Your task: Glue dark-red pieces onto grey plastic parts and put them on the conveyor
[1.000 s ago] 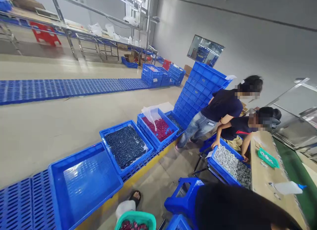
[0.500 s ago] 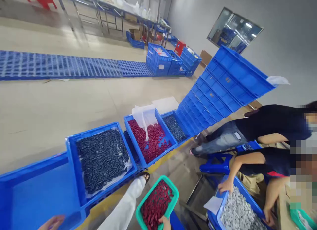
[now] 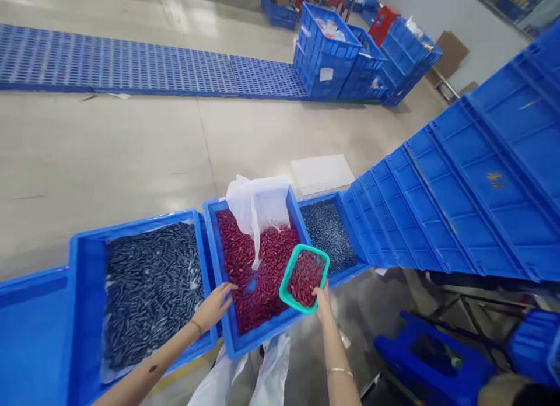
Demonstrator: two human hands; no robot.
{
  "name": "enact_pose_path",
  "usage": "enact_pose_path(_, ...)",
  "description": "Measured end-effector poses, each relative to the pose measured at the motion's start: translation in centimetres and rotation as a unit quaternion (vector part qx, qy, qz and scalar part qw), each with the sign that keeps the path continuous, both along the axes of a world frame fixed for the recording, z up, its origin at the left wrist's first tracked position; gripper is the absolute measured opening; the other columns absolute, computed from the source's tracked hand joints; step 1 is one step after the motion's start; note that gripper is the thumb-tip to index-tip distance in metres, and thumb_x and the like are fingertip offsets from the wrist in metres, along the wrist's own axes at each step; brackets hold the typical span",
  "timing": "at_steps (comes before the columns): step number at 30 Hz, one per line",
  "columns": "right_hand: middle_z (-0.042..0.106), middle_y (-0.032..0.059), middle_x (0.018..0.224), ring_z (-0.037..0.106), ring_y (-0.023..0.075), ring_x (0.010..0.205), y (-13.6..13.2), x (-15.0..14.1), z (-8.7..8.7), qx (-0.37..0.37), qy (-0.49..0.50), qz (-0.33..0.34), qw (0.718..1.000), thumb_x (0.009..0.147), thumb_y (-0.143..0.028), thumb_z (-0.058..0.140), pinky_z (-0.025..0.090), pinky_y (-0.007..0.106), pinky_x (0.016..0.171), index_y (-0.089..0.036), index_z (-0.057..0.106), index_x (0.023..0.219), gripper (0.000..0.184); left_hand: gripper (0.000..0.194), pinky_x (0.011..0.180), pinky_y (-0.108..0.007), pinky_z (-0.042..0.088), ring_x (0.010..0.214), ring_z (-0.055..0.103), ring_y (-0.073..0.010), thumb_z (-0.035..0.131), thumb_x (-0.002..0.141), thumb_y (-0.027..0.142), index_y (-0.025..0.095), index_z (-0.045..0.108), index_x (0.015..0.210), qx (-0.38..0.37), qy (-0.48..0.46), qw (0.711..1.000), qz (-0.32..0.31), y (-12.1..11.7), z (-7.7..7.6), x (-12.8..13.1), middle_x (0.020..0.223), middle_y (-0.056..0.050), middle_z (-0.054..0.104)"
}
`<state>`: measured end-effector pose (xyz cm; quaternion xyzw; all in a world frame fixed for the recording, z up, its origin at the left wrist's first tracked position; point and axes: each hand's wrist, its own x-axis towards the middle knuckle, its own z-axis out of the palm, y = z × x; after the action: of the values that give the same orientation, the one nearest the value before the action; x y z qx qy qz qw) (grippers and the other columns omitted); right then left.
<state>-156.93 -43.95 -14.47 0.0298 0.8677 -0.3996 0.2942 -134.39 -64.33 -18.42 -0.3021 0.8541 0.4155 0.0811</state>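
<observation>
I've the right hand (image 3: pixel 322 299) with its grip clamped on the green basket (image 3: pixel 292 301) of red pieces (image 3: pixel 305 277), over the blue crate (image 3: pixel 262 331) — holding step, I judge, next move wants it level — left hand (image 3: pixel 213 308) fingers apart by the crate's left rim, contact unclear.

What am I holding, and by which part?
Your right hand holds the green basket by its right-side rim; your left hand appears to hold nothing.

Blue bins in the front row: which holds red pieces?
The bin flanked by dark rods and small dark pieces; white sheeting drapes over its far edge.
</observation>
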Motion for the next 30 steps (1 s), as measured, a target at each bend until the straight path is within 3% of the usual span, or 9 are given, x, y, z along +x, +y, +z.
enact_pose_path(3, 0.062, 0.0082, 0.119, 0.065, 0.0212, 0.097, -4.3, -6.4, -3.8, 0.048, 0.024, 0.106, 0.993, 0.094, -0.03, 0.059, 0.054, 0.042, 0.084, -0.017, 0.055, 0.124, 0.033, 0.038, 0.102, -0.044, 0.048, 0.112, 0.063, -0.0273, 0.041, 0.079, 0.014, 0.019, 0.068, 0.104, -0.047, -0.006, 0.999, -0.015, -3.0, -3.9, -4.5, 0.115, -0.012, 0.07)
enact_pose_path(6, 0.061, 0.0115, 0.12, 0.061, 0.0227, 0.105, -9.9, -10.1, -6.5, 0.082, 0.081, 0.213, 0.97, 0.094, -0.014, 0.05, 0.047, 0.04, 0.092, -0.015, 0.043, 0.136, 0.043, 0.043, 0.109, -0.05, 0.037, 0.13, 0.049, -0.032, 0.041, 0.082, 0.011, 0.017, 0.064, 0.118, -0.098, -0.018, 0.995, -0.026, -6.7, -7.6, -9.0, 0.134, -0.016, 0.06)
enact_pose_path(9, 0.057, 0.0155, 0.127, 0.054, 0.0273, 0.115, -14.7, -9.9, -8.4, 0.11, 0.137, 0.321, 0.93, 0.088, -0.007, 0.049, 0.039, 0.042, 0.098, -0.017, 0.043, 0.139, 0.052, 0.049, 0.114, -0.056, 0.023, 0.141, 0.034, -0.0332, 0.04, 0.085, 0.009, 0.019, 0.058, 0.129, -0.139, -0.036, 0.989, -0.044, -9.7, -10.8, -12.6, 0.144, -0.014, 0.052)
enact_pose_path(12, 0.056, 0.0152, 0.129, 0.051, 0.0291, 0.116, -16.3, -6.8, -9.8, 0.135, 0.168, 0.413, 0.885, 0.084, -0.003, 0.051, 0.034, 0.046, 0.1, -0.023, 0.046, 0.14, 0.06, 0.046, 0.114, -0.061, 0.017, 0.141, 0.033, -0.0346, 0.043, 0.088, 0.01, 0.021, 0.057, 0.13, -0.159, -0.077, 0.982, -0.068, -11.6, -13.4, -14.4, 0.144, -0.014, 0.051)
enact_pose_path(16, 0.055, 0.0153, 0.133, 0.049, 0.0294, 0.119, -12.8, -1.8, -10.6, 0.159, 0.174, 0.495, 0.836, 0.079, -0.005, 0.058, 0.032, 0.05, 0.101, -0.028, 0.044, 0.142, 0.068, 0.041, 0.113, -0.065, 0.016, 0.138, 0.037, -0.0351, 0.056, 0.093, 0.027, 0.021, 0.054, 0.133, -0.18, -0.148, 0.969, -0.079, -12.6, -15.3, -15.1, 0.146, -0.013, 0.048)
enact_pose_path(20, 0.057, 0.0191, 0.132, 0.052, 0.0327, 0.118, -6.1, 2.3, -11.1, 0.198, 0.154, 0.519, 0.817, 0.077, -0.004, 0.058, 0.035, 0.054, 0.099, -0.023, 0.049, 0.14, 0.066, 0.041, 0.109, -0.061, 0.031, 0.132, 0.043, -0.0328, 0.06, 0.092, 0.033, 0.019, 0.054, 0.131, -0.202, -0.183, 0.958, -0.089, -12.1, -15.4, -16.4, 0.145, -0.012, 0.046)
enact_pose_path(23, 0.057, 0.017, 0.136, 0.051, 0.0337, 0.122, -1.6, 5.3, -11.7, 0.214, 0.138, 0.564, 0.786, 0.077, -0.006, 0.059, 0.035, 0.055, 0.1, -0.028, 0.048, 0.141, 0.068, 0.04, 0.103, -0.057, 0.041, 0.125, 0.05, -0.0314, 0.061, 0.092, 0.031, 0.018, 0.055, 0.129, -0.225, -0.196, 0.951, -0.085, -11.3, -15.3, -18.3, 0.14, -0.012, 0.049)
enact_pose_path(26, 0.058, 0.0159, 0.136, 0.053, 0.0337, 0.122, 0.9, 7.3, -12.0, 0.204, 0.116, 0.584, 0.777, 0.077, -0.006, 0.059, 0.036, 0.056, 0.1, -0.031, 0.048, 0.141, 0.069, 0.039, 0.101, -0.056, 0.044, 0.123, 0.052, -0.0308, 0.061, 0.092, 0.031, 0.018, 0.054, 0.129, -0.243, -0.199, 0.946, -0.075, -11.2, -15.2, -20.6, 0.139, -0.012, 0.05)
enact_pose_path(30, 0.057, 0.0157, 0.137, 0.053, 0.0329, 0.122, 1.0, 7.1, -11.6, 0.195, 0.106, 0.562, 0.797, 0.072, -0.006, 0.062, 0.035, 0.055, 0.1, -0.031, 0.046, 0.142, 0.075, 0.041, 0.104, -0.059, 0.04, 0.126, 0.049, -0.0323, 0.061, 0.092, 0.031, 0.018, 0.054, 0.13, -0.25, -0.19, 0.947, -0.071, -11.8, -14.3, -23.1, 0.141, -0.012, 0.049)
